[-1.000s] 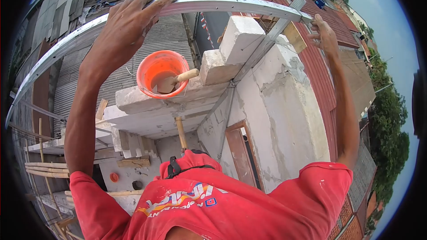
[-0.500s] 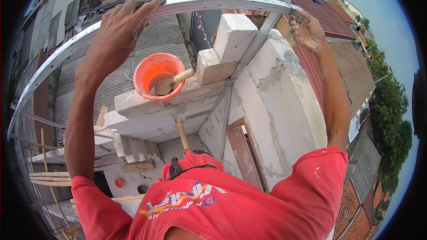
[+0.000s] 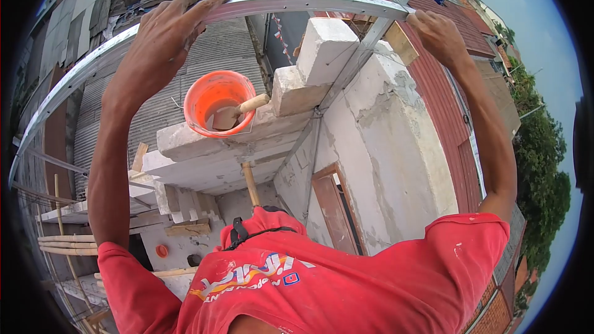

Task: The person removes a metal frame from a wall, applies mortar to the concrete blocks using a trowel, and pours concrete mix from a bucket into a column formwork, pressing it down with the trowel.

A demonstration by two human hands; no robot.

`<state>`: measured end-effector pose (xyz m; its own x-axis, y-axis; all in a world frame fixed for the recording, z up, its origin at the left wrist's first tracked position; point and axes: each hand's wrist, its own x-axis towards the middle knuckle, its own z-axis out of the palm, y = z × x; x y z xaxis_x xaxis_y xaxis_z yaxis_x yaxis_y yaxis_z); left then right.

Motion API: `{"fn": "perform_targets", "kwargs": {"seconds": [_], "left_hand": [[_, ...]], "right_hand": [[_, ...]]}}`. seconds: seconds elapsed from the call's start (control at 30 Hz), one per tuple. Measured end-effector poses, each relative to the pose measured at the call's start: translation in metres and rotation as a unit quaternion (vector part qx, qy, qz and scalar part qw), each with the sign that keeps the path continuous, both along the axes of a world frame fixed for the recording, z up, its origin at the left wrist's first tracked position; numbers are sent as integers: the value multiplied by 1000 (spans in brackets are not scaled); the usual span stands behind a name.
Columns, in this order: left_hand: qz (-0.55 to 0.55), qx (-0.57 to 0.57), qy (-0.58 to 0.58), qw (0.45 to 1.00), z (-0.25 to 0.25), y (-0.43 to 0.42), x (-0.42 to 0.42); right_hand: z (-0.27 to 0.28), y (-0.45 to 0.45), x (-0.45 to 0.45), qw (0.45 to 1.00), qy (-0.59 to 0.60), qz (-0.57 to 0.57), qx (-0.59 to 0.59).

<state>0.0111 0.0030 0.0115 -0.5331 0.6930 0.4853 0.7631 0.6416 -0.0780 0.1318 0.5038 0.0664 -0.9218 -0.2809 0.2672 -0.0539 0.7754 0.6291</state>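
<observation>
A long silvery metal channel [image 3: 297,2] with small holes runs across the top, looking curved through the wide lens. My left hand [image 3: 162,40] is wrapped over it left of centre, thumb along its side. At its right end, my right hand [image 3: 438,36] has its fingers curled down against the metal, partly hidden behind the knuckles. Near that end the channel meets a slanting metal upright [image 3: 365,49]. Below my hands, an orange bucket [image 3: 193,108] sits on the block wall [image 3: 204,143], with a wooden-handled trowel [image 3: 252,104] resting inside it.
Pale blocks [image 3: 328,52] are stacked beside the upright, and a plastered wall [image 3: 402,130] stands to the right. Corrugated roofing [image 3: 154,96] lies beyond the bucket. Far below is a floor with a small orange container [image 3: 162,251]. Bamboo poles [image 3: 68,245] cross at lower left.
My right hand has turned from palm showing to back showing and curled onto the channel's end, its elbow swinging outward. My left hand keeps its hold. The view shifted slightly.
</observation>
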Motion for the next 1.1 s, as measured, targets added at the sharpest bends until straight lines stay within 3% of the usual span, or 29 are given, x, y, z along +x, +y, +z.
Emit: {"fn": "perform_targets", "kwargs": {"seconds": [0.07, 0.17, 0.23, 0.27, 0.3, 0.33, 0.37, 0.47, 0.67, 0.87, 0.97, 1.0, 1.03, 1.07, 1.1], "left_hand": [[-6, 5, 12, 1000, 0, -1, 0], [-17, 8, 24, 1000, -1, 0, 0], [-14, 12, 32, 999, -1, -1, 0], [-12, 14, 35, 999, -1, 0, 0], [-11, 14, 37, 999, -2, 0, 1], [-14, 15, 30, 999, -2, -1, 0], [-19, 17, 24, 999, -3, -1, 0], [-20, 13, 20, 1000, -2, 0, -1], [-31, 19, 44, 998, -3, -1, 1], [-26, 29, 75, 996, -11, -1, -5], [-28, 33, 80, 996, -13, -1, -8], [-30, 34, 83, 995, -14, -1, -9], [-31, 32, 68, 997, -12, -2, -8], [-32, 30, 53, 998, -9, -1, -6], [-34, 29, 39, 998, -7, -1, -5]], "right_hand": [[3, 0, 2, 997, 2, 34, 74], [-3, -8, 6, 999, 11, 1, 37], [-5, -18, 11, 981, 4, -55, -186], [-3, -20, 15, 929, -25, -70, -363], [0, -17, 23, 823, -95, -60, -557], [4, -13, 30, 675, -132, -68, -723], [8, -10, 37, 492, -173, -63, -851], [1, -11, 37, 453, -111, -74, -882], [-8, -7, 6, 386, -169, -90, -903], [-10, 4, -7, 319, -154, -67, -933], [-6, 6, -6, 538, -150, -89, -824], [-8, 6, -8, 763, -110, -91, -631], [-9, 4, -11, 918, -88, -75, -379], [-11, 3, -13, 993, -5, -70, -95], [-10, 3, -9, 999, 23, -32, 24]]}}
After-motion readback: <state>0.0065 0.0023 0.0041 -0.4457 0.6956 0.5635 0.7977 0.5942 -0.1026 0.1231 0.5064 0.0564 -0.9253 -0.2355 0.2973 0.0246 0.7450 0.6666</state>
